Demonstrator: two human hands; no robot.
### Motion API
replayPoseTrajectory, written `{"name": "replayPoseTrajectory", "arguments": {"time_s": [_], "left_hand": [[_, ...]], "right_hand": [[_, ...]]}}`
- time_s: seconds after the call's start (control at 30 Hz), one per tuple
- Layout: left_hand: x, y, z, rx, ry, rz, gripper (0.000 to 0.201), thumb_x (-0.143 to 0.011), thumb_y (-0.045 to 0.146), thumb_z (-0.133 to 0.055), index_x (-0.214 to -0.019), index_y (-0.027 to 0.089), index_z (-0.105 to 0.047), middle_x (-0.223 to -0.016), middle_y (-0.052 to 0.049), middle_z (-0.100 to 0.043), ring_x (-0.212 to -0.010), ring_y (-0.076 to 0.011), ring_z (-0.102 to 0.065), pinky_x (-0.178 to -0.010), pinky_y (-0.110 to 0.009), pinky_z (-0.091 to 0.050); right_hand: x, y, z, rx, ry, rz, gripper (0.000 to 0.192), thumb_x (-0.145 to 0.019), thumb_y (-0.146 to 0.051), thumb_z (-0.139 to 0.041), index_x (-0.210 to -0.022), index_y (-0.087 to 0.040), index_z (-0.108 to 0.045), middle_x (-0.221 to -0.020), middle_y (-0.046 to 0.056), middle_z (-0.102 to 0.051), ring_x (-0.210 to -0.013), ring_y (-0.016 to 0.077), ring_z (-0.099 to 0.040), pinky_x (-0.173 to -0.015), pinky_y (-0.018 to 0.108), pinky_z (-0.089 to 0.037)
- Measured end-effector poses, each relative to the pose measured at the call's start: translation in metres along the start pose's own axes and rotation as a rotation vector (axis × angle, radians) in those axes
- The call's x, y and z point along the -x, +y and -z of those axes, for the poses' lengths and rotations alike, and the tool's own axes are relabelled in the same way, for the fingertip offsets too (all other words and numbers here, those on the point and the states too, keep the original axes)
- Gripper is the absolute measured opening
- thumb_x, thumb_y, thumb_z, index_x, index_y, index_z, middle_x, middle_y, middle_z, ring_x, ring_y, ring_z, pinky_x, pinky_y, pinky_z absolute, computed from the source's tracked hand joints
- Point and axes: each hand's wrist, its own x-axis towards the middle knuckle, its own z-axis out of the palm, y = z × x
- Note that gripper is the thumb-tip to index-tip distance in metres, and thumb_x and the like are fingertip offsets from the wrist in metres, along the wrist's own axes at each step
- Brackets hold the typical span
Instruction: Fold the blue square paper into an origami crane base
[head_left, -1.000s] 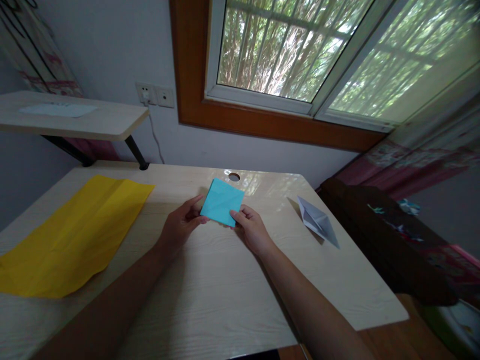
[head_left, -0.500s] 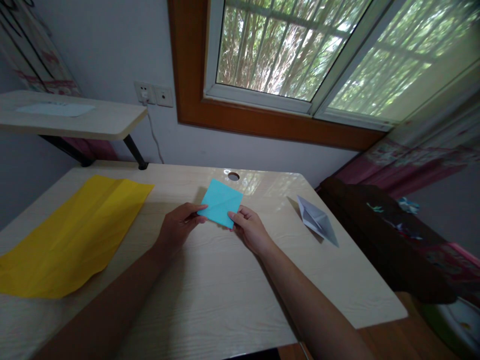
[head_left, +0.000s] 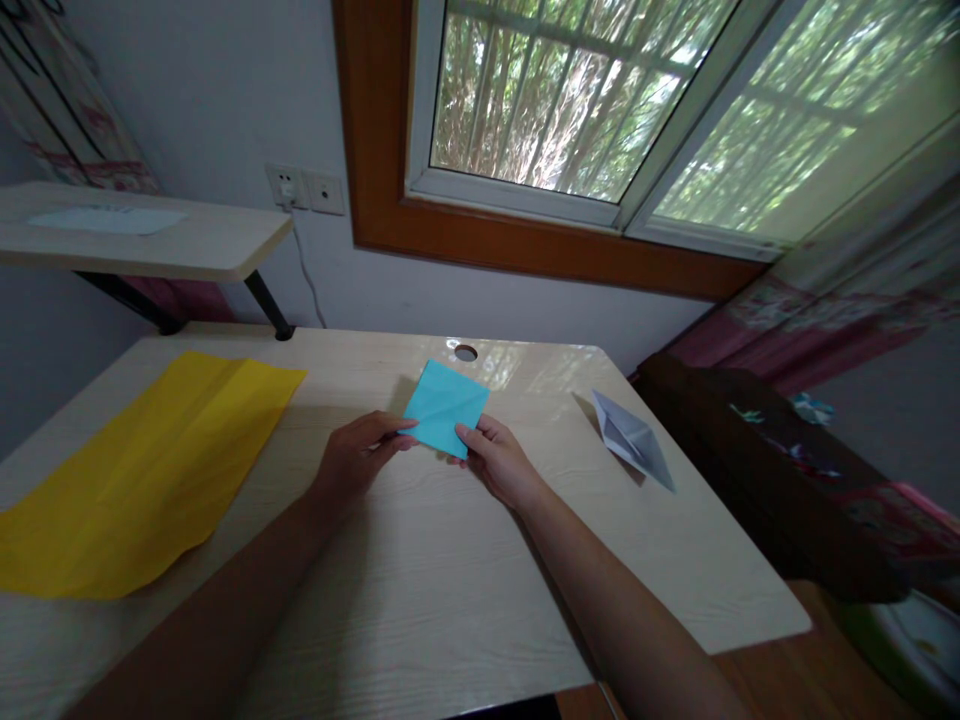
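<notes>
A small turquoise square of folded paper (head_left: 445, 402) is held up over the table, tilted with one corner pointing away from me. My left hand (head_left: 361, 450) pinches its left corner between thumb and fingers. At the lower right edge, my right hand (head_left: 498, 455) grips it, thumb on top and fingers behind. A faint crease runs across the paper's face. Its underside and the fingertips beneath are hidden. To the right, a folded white paper boat (head_left: 634, 440) rests on the table, touched by neither hand.
A large yellow sheet (head_left: 150, 480) covers the left part of the wooden table (head_left: 450, 600). A raised shelf (head_left: 225, 240) with a white paper on it stands at the back left. Near the back edge is a round cable hole (head_left: 466, 353). A window (head_left: 555, 100) is behind.
The turquoise paper has shifted very slightly to the right, still in both hands. Otherwise the scene looks the same.
</notes>
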Motion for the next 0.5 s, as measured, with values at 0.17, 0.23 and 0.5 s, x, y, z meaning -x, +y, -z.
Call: {"name": "replayPoseTrajectory", "arguments": {"time_s": [0.17, 0.23, 0.5], "left_hand": [[-0.0007, -0.0015, -0.0003, 0.002, 0.009, 0.024, 0.020, -0.092, 0.036, -0.069, -0.105, 0.023, -0.075, -0.086, -0.002, -0.077, -0.073, -0.0139, -0.070, -0.068, -0.023, -0.053], [-0.0010, -0.0011, -0.0002, 0.000, 0.007, 0.035, 0.019, -0.091, 0.035, -0.070, -0.105, 0.023, -0.075, -0.086, -0.001, -0.077, -0.073, -0.0137, -0.070, -0.068, -0.022, -0.052], [0.0004, -0.0051, -0.0005, 0.032, -0.015, 0.137, 0.017, -0.089, 0.032, -0.071, -0.103, 0.023, -0.074, -0.082, 0.000, -0.074, -0.069, -0.0134, -0.067, -0.067, -0.023, -0.053]], "right_hand": [[-0.0003, 0.0014, 0.0022, 0.043, -0.032, -0.018, 0.035, -0.079, -0.047, -0.079, -0.090, -0.018, -0.064, -0.076, 0.002, -0.069, -0.058, 0.0115, -0.056, -0.053, 0.024, -0.040], [-0.0011, 0.0025, 0.0039, 0.061, -0.043, -0.011, 0.035, -0.080, -0.048, -0.078, -0.089, -0.018, -0.063, -0.075, 0.002, -0.069, -0.058, 0.0113, -0.056, -0.053, 0.023, -0.040], [-0.0039, 0.0084, 0.0094, 0.120, -0.054, -0.002, 0.038, -0.081, -0.052, -0.076, -0.089, -0.018, -0.062, -0.070, 0.001, -0.068, -0.056, 0.0112, -0.054, -0.052, 0.023, -0.038]]}}
